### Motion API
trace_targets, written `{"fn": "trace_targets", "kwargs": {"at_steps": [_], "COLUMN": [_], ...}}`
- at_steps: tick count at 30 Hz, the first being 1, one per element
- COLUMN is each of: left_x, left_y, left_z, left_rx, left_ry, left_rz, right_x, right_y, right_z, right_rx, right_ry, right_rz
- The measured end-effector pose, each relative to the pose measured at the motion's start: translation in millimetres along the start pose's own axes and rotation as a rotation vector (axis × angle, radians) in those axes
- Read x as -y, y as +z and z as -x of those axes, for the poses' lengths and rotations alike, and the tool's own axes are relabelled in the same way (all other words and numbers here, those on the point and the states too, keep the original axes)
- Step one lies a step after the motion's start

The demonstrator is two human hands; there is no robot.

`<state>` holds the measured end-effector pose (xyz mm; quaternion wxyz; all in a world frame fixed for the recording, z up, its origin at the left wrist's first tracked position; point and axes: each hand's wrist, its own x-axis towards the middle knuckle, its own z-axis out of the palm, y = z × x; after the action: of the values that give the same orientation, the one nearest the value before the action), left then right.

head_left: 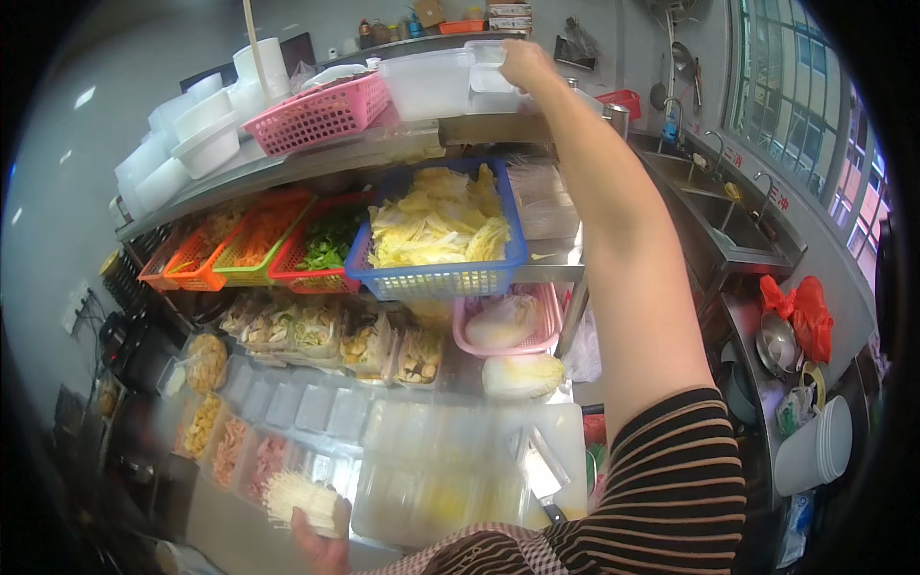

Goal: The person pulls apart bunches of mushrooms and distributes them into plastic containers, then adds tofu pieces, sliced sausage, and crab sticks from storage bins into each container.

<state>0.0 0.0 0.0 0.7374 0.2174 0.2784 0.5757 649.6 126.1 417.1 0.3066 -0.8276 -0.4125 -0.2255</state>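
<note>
My left hand, low in the view, is closed round a bundle of white enoki mushrooms, its thin stems fanned toward the left. My right arm stretches up to the top shelf, where my right hand grips the rim of a clear plastic container beside a larger translucent tub. Beneath my arms, rows of clear plastic boxes cover part of the steel counter. Next to the mushrooms stand boxes of pink sliced meat. A cleaver lies on the white cutting board.
On the middle shelf, a blue basket holds napa cabbage leaves, beside orange, green and red baskets of vegetables. A whole napa cabbage lies below the pink basket. Steel sinks stand at the right.
</note>
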Motion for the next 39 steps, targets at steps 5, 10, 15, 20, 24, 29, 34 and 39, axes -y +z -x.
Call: {"fn": "trace_targets", "kwargs": {"at_steps": [5, 10, 15, 20, 24, 29, 34, 39], "left_x": [28.7, 12.0, 25.2, 22.4, 6.0, -4.6, -11.7, -39.8], "left_y": [38.6, 56.0, 83.7, 55.7, 59.1, 40.1, 7.2, -30.0], "left_z": [-4.3, 1.5, 1.8, -29.5, -35.2, -54.3, -84.9, -126.1], "left_rx": [0.060, 0.387, 0.476, 0.541, 0.665, 0.650, 0.608, 0.625], "left_ry": [-0.150, -0.267, -0.325, -0.391, -0.415, -0.506, -0.594, -0.777], "left_rz": [0.090, 0.043, 0.003, -0.149, -0.135, -0.269, 0.207, 0.224], "right_x": [16.0, 63.1, 111.9, 132.8, 154.8, 170.2, 180.4, 233.6], "right_y": [-88.8, -78.0, 24.3, 79.7, 71.6, 91.8, 122.6, 138.1], "right_z": [75.8, 276.5, 468.3, 533.6, 536.2, 552.9, 573.2, 584.0], "right_rx": [-0.523, -0.042, 0.847, 1.025, 1.105, 1.056, 0.682, 1.009], "right_ry": [-0.286, -0.619, -0.519, 0.162, 0.361, 0.328, 0.789, 0.773], "right_rz": [-0.105, -0.739, -0.669, -1.133, -1.105, -0.895, -1.479, -1.333]}}
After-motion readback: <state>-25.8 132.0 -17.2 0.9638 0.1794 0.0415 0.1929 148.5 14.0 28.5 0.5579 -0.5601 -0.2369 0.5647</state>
